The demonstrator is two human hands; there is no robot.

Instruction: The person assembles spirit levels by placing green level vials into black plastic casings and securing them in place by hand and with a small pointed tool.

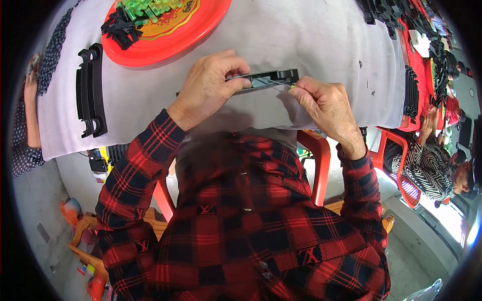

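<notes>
Above the table in front of me, my left hand (pixel 213 83) is closed around a long, narrow black plastic part (pixel 287 75) with a channel along it. The part tilts up slightly toward the right, and much of its left half is hidden by that hand. My right hand (pixel 326 103) pinches the end of a thin, pale rod (pixel 275 82), with a small yellow-green bit showing at the fingertips. The rod runs left into the part's channel; its far end is near my left fingertips. Whether it is a tool or a piece of the part I cannot tell.
A red plate (pixel 201 42) at the back left bears green clear pieces (pixel 145 10) and black pieces (pixel 120 34). Finished-looking black parts (pixel 91 90) lie at the left, more (pixel 410 93) at the right edge. Other people's arms (pixel 31 108) show at both sides.
</notes>
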